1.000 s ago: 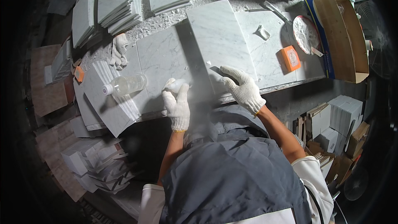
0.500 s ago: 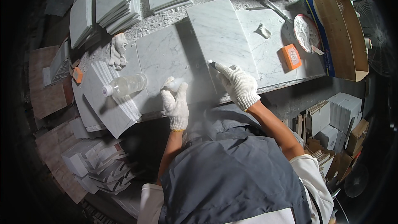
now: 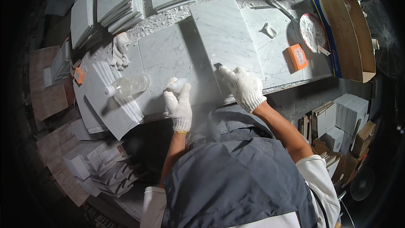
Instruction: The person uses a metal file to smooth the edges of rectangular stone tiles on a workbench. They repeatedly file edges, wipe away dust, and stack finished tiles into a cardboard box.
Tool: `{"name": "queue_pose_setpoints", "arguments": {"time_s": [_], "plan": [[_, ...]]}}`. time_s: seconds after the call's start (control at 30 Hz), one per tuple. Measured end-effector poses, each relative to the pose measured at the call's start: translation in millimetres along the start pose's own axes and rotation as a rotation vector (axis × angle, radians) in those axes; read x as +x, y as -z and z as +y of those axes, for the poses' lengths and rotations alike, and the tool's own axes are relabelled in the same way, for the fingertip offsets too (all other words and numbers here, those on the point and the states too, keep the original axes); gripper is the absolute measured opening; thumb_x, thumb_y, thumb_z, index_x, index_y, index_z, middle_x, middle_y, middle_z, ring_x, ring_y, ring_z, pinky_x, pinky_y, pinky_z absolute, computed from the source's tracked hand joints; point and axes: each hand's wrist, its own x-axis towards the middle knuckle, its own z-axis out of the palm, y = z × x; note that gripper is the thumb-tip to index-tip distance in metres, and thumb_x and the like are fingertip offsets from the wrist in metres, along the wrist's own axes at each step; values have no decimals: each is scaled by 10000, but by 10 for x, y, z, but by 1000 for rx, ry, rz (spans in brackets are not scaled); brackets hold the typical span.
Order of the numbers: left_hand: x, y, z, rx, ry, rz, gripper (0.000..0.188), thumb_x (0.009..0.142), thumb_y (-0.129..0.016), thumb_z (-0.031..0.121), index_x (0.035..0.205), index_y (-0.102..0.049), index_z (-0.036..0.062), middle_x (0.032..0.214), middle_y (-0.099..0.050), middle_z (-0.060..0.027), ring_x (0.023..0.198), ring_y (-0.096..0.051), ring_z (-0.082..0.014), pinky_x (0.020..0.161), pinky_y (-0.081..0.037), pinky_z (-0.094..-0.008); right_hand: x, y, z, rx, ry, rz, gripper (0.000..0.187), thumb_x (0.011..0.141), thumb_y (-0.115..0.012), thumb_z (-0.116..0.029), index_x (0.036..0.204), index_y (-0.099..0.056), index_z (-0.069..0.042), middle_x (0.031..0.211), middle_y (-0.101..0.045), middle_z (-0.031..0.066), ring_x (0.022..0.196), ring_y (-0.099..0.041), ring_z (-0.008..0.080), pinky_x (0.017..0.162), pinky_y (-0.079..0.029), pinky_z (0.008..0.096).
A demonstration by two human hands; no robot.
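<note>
My right hand (image 3: 244, 88), in a white knitted glove, is closed round a small tool with a thin dark tip (image 3: 217, 65); the rest is hidden by the fingers. Its tip rests at the left edge of a grey-veined white marble tile (image 3: 230, 29), beside a small white dab of paste (image 3: 213, 58). My left hand (image 3: 179, 110), gloved too, grips a small whitish translucent object (image 3: 179, 85) between thumb and fingers; I cannot make out its kind. Left of that hand, a clear plastic bottle (image 3: 131, 85) with a white cap lies on its side across a stack of tiles (image 3: 112, 101).
More tile stacks (image 3: 114, 0) stand at the back left, near a crumpled glove (image 3: 120, 50). To the right lie an orange box (image 3: 297, 57), a round dish of white paste (image 3: 312, 33) and a cardboard box (image 3: 344, 33). The bench's front edge (image 3: 295, 83) runs before me.
The dab of white paste, on the tool's tip before, now sits on the tile. My right hand has shifted slightly toward me and right. My left hand stays in place.
</note>
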Motion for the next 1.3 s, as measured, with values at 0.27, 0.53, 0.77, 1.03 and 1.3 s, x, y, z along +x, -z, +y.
{"name": "queue_pose_setpoints", "arguments": {"time_s": [0.27,0.53,0.77,1.03,1.3], "plan": [[-48,-96,163,-9,-9,-28,458,897,-779,76,1283,-544,5,1275,-596,-103,1171,-568,-181,1042,-467,-335,-111,80,-32,-120,211,199,336,992,-632,-243,1325,-653,-282,930,-661,127,771,-670,323,664,-529,439],[-13,-66,87,2,-14,-12,489,897,-786,85,1312,-542,-7,1277,-598,-105,1164,-574,-184,1042,-467,-337,-148,17,40,-77,130,33,321,982,-651,-238,1299,-662,-282,897,-670,118,747,-663,322,612,-523,452],[-41,-97,132,-26,-17,-79,520,906,-780,90,1356,-538,-9,1226,-627,-93,1125,-596,-171,1012,-491,-324,33,114,-85,-93,249,191,353,985,-641,-260,1336,-649,-296,917,-662,125,761,-667,333,650,-530,451],[9,-144,172,32,5,-137,472,926,-759,102,1343,-570,-13,1261,-642,-108,1145,-608,-179,1009,-498,-328,-112,3,122,-28,120,-2,344,982,-645,-222,1322,-646,-280,930,-664,123,722,-657,323,624,-525,435],[72,-175,228,667,-480,-258,460,924,-745,187,1341,-595,64,1249,-670,-134,1172,-644,-301,1005,-505,-417,-221,-2,418,47,213,342,416,956,-683,-211,1362,-637,-290,915,-643,90,852,-650,283,697,-528,401]]}}
